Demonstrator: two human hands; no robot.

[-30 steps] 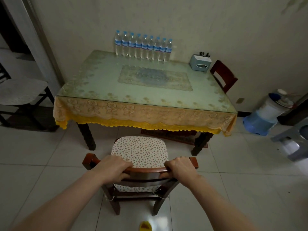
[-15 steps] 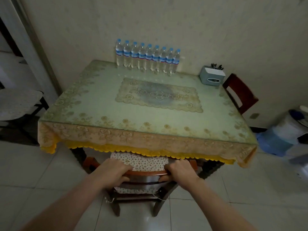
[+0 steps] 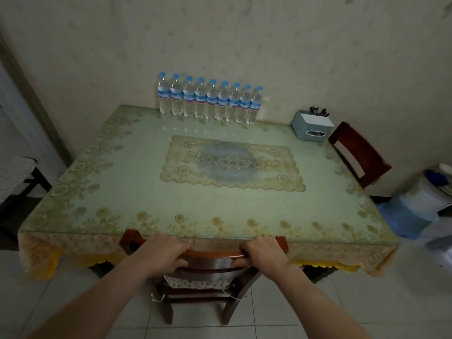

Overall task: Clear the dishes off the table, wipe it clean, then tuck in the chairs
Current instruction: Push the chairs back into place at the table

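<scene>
Left hand (image 3: 164, 253) and right hand (image 3: 262, 253) both grip the top rail of the wooden chair (image 3: 210, 254), fingers curled over the front of the rail, one hand near each end. The rail sits right at the near edge of the table (image 3: 137, 192), touching or just short of the cloth overhang; cannot tell which. Only a strip of the seat cushion (image 3: 195, 282) shows below the rail.

Change from 1.0 s ago: chair then stood clear of the table with the whole cushion visible; now the seat is under the tabletop. Grip unchanged.

Row of water bottles (image 3: 208, 100) along the wall; tissue box (image 3: 313, 128) at the far right corner.
</scene>
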